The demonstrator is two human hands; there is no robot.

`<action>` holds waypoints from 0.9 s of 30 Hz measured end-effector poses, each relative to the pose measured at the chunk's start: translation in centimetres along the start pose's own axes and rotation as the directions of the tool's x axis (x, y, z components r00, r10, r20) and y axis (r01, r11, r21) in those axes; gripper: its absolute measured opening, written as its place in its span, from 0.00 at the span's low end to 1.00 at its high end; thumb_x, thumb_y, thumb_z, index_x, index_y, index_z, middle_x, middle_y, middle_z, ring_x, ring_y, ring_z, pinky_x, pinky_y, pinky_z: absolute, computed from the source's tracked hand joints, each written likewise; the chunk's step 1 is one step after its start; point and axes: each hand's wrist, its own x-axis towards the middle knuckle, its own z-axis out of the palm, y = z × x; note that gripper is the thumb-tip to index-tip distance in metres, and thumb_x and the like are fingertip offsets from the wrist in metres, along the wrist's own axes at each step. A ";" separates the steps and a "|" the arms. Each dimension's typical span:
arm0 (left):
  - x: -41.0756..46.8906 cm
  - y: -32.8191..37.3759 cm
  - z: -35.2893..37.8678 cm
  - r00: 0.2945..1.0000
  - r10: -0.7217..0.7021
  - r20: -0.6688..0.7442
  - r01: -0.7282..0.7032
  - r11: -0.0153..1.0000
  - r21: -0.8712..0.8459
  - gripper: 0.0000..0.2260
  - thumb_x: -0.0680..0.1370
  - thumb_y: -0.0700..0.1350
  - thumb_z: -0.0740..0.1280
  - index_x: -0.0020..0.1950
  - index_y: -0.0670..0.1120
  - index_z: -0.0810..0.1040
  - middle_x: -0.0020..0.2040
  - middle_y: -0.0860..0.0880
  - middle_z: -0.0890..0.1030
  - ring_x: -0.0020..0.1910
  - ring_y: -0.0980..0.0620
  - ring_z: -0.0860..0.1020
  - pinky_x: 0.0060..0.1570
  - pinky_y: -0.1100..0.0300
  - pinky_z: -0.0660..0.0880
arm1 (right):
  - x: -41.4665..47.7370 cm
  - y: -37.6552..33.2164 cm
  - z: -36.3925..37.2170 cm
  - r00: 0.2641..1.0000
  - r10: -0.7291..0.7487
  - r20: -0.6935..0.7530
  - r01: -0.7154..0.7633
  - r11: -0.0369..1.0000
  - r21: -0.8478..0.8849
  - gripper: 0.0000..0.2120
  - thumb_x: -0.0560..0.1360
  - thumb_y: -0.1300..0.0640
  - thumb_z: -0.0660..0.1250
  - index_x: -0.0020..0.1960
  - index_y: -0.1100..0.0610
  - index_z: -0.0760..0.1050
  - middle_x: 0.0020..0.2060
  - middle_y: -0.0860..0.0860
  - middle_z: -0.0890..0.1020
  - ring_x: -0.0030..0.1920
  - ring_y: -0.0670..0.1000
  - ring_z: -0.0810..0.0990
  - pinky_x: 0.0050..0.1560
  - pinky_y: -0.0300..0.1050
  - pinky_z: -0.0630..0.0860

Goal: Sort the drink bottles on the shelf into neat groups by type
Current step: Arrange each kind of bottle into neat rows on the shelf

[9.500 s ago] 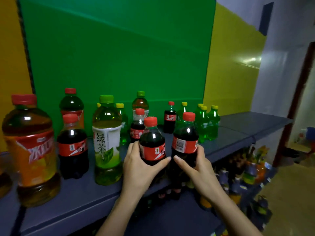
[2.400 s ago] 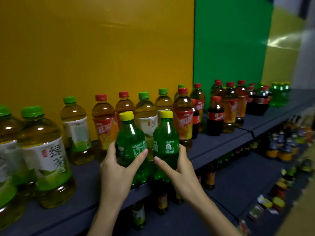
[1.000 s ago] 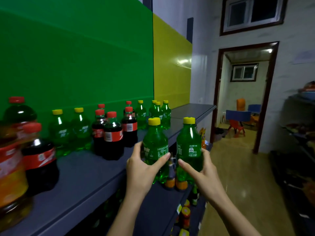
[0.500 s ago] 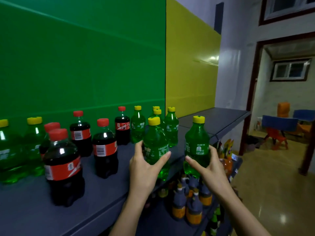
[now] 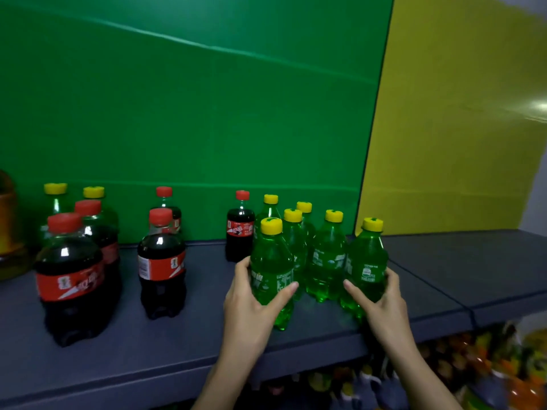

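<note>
My left hand (image 5: 250, 306) grips a green soda bottle with a yellow cap (image 5: 270, 261), standing on the dark blue shelf (image 5: 207, 335). My right hand (image 5: 381, 303) grips a second green bottle (image 5: 367, 261) just to its right. Both bottles stand in front of a cluster of several like green bottles (image 5: 325, 255) by the green back panel. Left of them stand cola bottles with red caps: one small (image 5: 240, 229) beside the cluster, one mid-shelf (image 5: 161, 261), and a large near one (image 5: 71, 276). Two more green bottles (image 5: 56, 202) stand behind the colas at far left.
An amber tea bottle (image 5: 7, 232) shows at the left edge. The shelf continues to the right in front of a yellow panel (image 5: 444, 143). A lower shelf holds mixed bottles (image 5: 488, 365) below the front edge.
Both hands carried the two green bottles rightward along the shelf and brought them down beside the green cluster; half a second ago they were held off the front edge.
</note>
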 end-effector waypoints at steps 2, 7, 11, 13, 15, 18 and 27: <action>0.2 -0.1 0.2 1.000 0.005 -0.022 -0.003 0.998 0.055 0.37 0.61 0.66 0.71 0.65 0.52 0.66 0.60 0.54 0.77 0.60 0.55 0.75 0.60 0.52 0.73 | 1.0 0.7 0.0 1.000 0.003 0.021 -0.003 1.000 0.007 0.32 0.69 0.51 0.72 0.67 0.57 0.62 0.41 0.57 0.78 0.30 0.52 0.68 0.34 0.46 0.67; 0.9 -0.2 0.7 1.000 0.011 -0.015 -0.008 0.982 0.190 0.34 0.67 0.59 0.71 0.68 0.49 0.63 0.63 0.52 0.74 0.63 0.54 0.73 0.63 0.52 0.70 | 2.6 1.5 0.6 0.996 -0.025 0.083 0.026 1.000 -0.017 0.33 0.70 0.51 0.71 0.68 0.60 0.60 0.43 0.58 0.79 0.36 0.55 0.73 0.39 0.49 0.70; 1.4 -0.4 0.9 0.999 0.025 -0.026 -0.018 0.972 0.235 0.32 0.70 0.55 0.71 0.68 0.48 0.62 0.63 0.53 0.74 0.63 0.55 0.72 0.64 0.53 0.68 | 2.9 1.7 1.3 0.995 -0.051 0.089 0.053 0.998 -0.020 0.34 0.70 0.52 0.71 0.69 0.60 0.60 0.61 0.58 0.76 0.59 0.60 0.75 0.55 0.51 0.71; 1.5 -0.4 1.0 0.999 0.024 -0.030 -0.016 0.971 0.240 0.31 0.70 0.54 0.71 0.68 0.48 0.62 0.63 0.53 0.73 0.63 0.56 0.71 0.64 0.54 0.68 | 2.8 1.4 1.3 0.992 -0.057 0.110 0.060 0.998 -0.027 0.34 0.69 0.53 0.71 0.69 0.60 0.60 0.62 0.59 0.74 0.62 0.61 0.73 0.58 0.53 0.70; 1.5 -0.3 1.0 0.999 0.018 -0.027 -0.011 0.970 0.241 0.32 0.70 0.54 0.71 0.69 0.48 0.61 0.64 0.53 0.73 0.64 0.56 0.71 0.64 0.56 0.68 | 2.6 1.1 1.0 0.991 -0.085 0.108 0.089 0.995 -0.039 0.36 0.67 0.51 0.72 0.69 0.61 0.61 0.64 0.60 0.72 0.64 0.61 0.70 0.62 0.54 0.67; 1.0 0.1 0.2 0.999 0.042 -0.011 -0.037 0.958 0.283 0.31 0.72 0.55 0.70 0.70 0.49 0.61 0.66 0.55 0.71 0.65 0.59 0.69 0.64 0.65 0.65 | 1.2 -0.3 0.2 0.992 -0.125 -0.013 0.125 0.992 -0.010 0.46 0.64 0.35 0.68 0.70 0.63 0.60 0.66 0.62 0.67 0.68 0.61 0.64 0.68 0.58 0.61; -2.6 3.5 -9.9 0.937 0.263 -0.231 -0.167 0.915 0.368 0.05 0.72 0.52 0.67 0.41 0.52 0.79 0.37 0.55 0.80 0.37 0.56 0.79 0.37 0.63 0.74 | -3.4 -7.0 3.4 0.916 -0.401 -0.014 0.369 0.828 0.422 0.07 0.69 0.46 0.67 0.47 0.38 0.73 0.43 0.39 0.80 0.43 0.38 0.78 0.48 0.24 0.72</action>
